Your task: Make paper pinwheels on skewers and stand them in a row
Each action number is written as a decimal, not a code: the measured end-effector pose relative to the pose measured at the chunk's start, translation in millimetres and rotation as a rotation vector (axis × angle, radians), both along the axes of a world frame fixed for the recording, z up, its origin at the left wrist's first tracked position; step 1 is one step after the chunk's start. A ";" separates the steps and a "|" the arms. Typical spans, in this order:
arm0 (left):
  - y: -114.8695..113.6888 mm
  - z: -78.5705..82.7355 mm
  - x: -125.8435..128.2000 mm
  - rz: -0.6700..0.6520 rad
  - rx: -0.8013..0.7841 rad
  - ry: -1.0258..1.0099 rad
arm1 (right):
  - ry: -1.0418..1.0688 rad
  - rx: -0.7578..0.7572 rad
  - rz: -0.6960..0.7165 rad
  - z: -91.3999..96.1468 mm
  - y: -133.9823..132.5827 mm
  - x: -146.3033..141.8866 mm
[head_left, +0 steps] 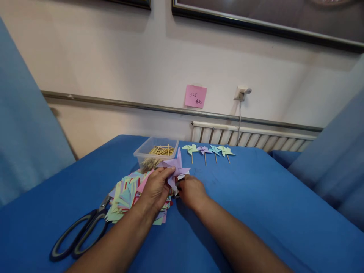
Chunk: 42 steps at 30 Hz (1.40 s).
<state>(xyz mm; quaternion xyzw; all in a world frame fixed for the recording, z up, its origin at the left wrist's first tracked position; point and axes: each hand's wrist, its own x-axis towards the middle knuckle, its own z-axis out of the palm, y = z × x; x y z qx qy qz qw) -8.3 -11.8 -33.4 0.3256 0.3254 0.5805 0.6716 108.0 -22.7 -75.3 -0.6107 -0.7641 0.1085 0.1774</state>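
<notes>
Between the thumb and fingers of my left hand (159, 184) is a purple paper pinwheel (176, 165), its folded blades spread out. Just right of it, my right hand (192, 190) has its fingers curled in near a small white and dark item, partly hidden behind the pinwheel; what they hold I cannot make out. Under and beside my left hand lies a heap of coloured paper pieces (125, 197). Behind it stands a clear plastic box (139, 154) with many thin wooden sticks (161, 151).
Large dark-handled scissors (82, 235) lie left of the paper heap on the blue tablecloth (256, 204). Several pinwheels on sticks (203, 149) form a row at the table's far edge. Behind are a radiator (256, 139), a wall pipe and a pink note (195, 96).
</notes>
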 end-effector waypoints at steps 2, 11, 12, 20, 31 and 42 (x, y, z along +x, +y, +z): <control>0.1 0.6 -0.1 0.005 0.000 -0.005 | -0.031 0.011 0.001 -1.0 1.4 -1.9; 0.8 -4.3 1.3 -0.026 -0.006 -0.011 | -0.073 0.045 -0.016 -6.3 -0.2 -2.0; 1.0 -5.0 1.5 -0.032 -0.006 -0.008 | -0.073 0.040 -0.015 -6.8 0.8 -1.9; 0.6 -5.8 2.2 -0.025 0.005 0.007 | -0.029 0.034 -0.035 -11.8 3.3 -3.0; -2.9 -0.4 1.2 -0.013 0.016 0.013 | 0.221 0.039 -0.103 -22.7 9.9 9.2; -3.1 -0.4 0.7 -0.012 0.040 0.002 | 0.451 0.044 -0.063 -30.1 15.0 12.2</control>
